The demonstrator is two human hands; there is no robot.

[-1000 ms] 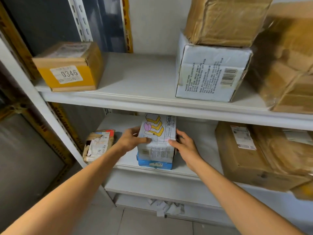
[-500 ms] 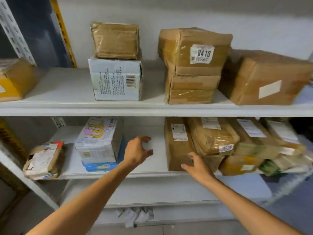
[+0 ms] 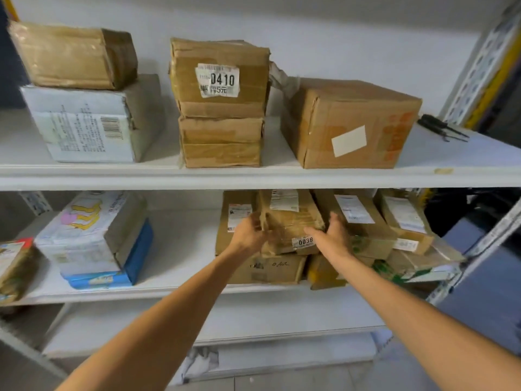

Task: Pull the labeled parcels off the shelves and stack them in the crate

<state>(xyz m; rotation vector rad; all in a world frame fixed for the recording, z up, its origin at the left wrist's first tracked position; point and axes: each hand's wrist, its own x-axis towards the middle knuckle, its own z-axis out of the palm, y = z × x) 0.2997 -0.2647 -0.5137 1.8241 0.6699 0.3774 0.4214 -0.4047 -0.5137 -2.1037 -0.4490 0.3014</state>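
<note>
Fingers (image 3: 253, 222) of the left hand (image 3: 247, 235) curl round the left edge of the brown tape-wrapped cardboard parcel (image 3: 293, 218) that bears a white "0038" sticker, though motion blur hides how firmly they grip. Just to the left of that hand stands a tall brown labelled box (image 3: 229, 204), close beside the parcel. The parcel sits right of centre on the white lower shelf (image 3: 183, 249), perched on a flat brown carton (image 3: 270, 269) with handwriting on its near face.

On the parcel's other side, the right hand (image 3: 332, 238) lies against its right flank. The fingers are fairly straight and point towards the far wall, and the thumb is spread across the near face just beside the sticker. This hand presses rather than clasps.

The parcel therefore lies directly between the two hands, and both touch it, neither nearer than the other. Its long axis seems to run from near to far, with the stickered short end facing the person. The coming move is probably a straight pull towards the near edge of the shelf, with the hands squeezing in from both flanks.

Further right, other brown parcels with white shipping labels (image 3: 358, 218) crowd against it and overlap one another. They could shift or tip as it slides out. No crate is in view.
</note>
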